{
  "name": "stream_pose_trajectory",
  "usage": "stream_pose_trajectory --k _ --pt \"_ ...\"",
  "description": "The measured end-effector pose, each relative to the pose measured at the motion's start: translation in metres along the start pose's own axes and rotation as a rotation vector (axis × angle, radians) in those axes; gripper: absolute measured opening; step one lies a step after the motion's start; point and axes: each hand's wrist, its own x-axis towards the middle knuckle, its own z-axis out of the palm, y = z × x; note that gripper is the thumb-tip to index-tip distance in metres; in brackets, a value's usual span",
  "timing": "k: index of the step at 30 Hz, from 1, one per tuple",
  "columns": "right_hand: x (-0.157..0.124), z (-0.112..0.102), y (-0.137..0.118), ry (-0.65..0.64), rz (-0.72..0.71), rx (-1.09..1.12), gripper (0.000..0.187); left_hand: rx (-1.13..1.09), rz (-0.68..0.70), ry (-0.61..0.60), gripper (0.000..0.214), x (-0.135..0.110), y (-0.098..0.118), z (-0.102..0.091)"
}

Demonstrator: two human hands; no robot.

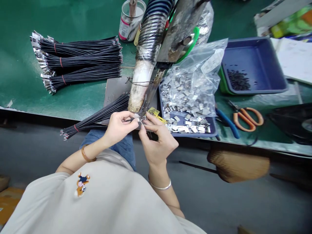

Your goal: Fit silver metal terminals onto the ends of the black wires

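My left hand [119, 126] is pinched on the end of a thin black wire [130, 120], held just under the tip of a soldering tool [146, 107]. My right hand [157, 141] is closed on a small metal terminal [142, 123] pressed against the wire's end. A loose bundle of black wires [97, 117] lies across the bench edge to the left of my left hand. A tray of small metal terminals [192, 125] sits just right of my right hand, under a clear bag [195, 81] of the same parts.
Three tied bundles of black wires with metal ends [78, 61] lie on the green bench at the back left. A jar [129, 21] stands behind the ribbed hose [153, 29]. A blue tray [253, 65], orange scissors [248, 117] and blue-handled pliers [226, 122] lie to the right.
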Motion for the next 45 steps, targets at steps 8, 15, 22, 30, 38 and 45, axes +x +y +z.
stream_pose_trajectory --k 8,15,22,30,38,45 --pt "-0.0001 -0.0008 0.0027 -0.007 0.021 -0.026 0.011 0.126 0.030 -0.056 0.014 -0.0008 0.0042 -0.0027" --pt "0.0007 -0.0009 0.0018 -0.004 0.022 -0.011 0.012 0.122 0.018 -0.048 0.016 -0.0005 0.0013 -0.0030" --pt "0.0020 0.0000 0.0011 0.002 0.017 0.002 0.012 0.047 -0.001 0.004 0.018 -0.0016 -0.0001 0.0012" --pt "0.0038 -0.0026 -0.0025 -0.023 0.035 -0.008 0.011 -0.002 -0.016 0.006 0.015 -0.0008 0.0028 0.0002" --pt "0.0031 -0.0013 -0.0001 -0.015 0.060 0.001 0.010 -0.028 -0.052 -0.003 0.011 -0.0004 0.0033 0.0001" --pt "0.0054 -0.0022 -0.0040 -0.010 0.039 0.009 0.012 0.013 -0.019 -0.014 0.014 -0.0025 0.0048 -0.0008"
